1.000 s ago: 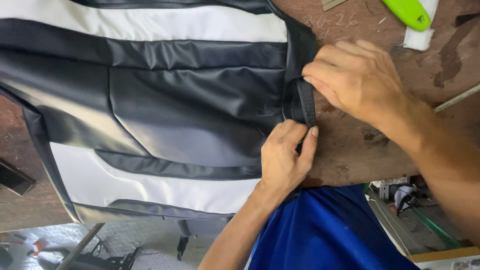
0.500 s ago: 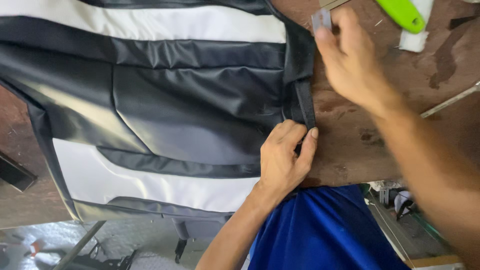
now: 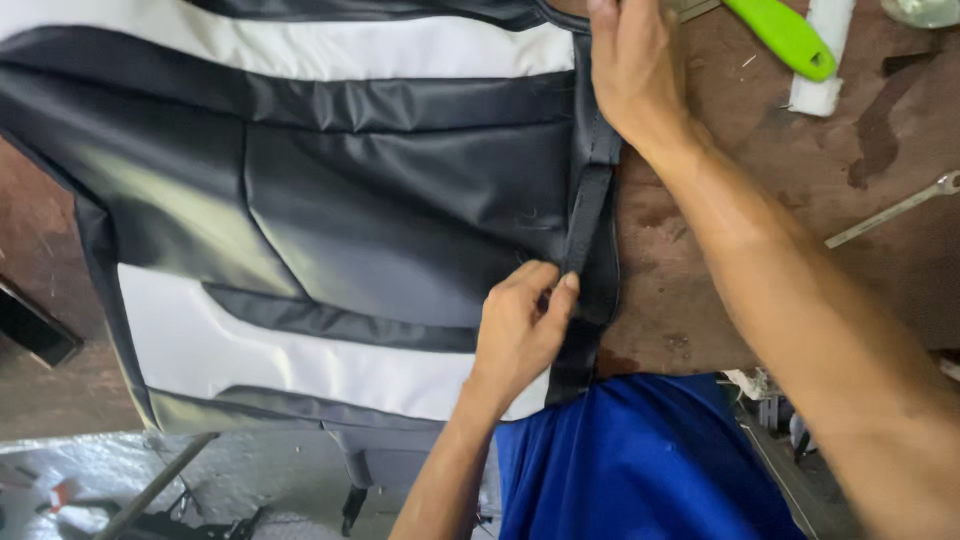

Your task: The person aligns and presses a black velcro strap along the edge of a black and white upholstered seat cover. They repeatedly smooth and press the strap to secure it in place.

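A black and white padded cover lies spread on a brown worktable. A dark strap runs along the cover's right edge. My left hand pinches the strap's lower part between thumb and fingers. My right hand presses on the strap near its top, fingers reaching past the frame's upper edge, so its grip is hidden.
A green-handled tool lies beside a white roll at the table's far right. A metal wrench rests near the right edge. My blue shirt is below, and the floor with a chair base shows at the lower left.
My right hand has slid from beside my left hand up along the strap to the cover's top. My left hand has kept its pinch in place.
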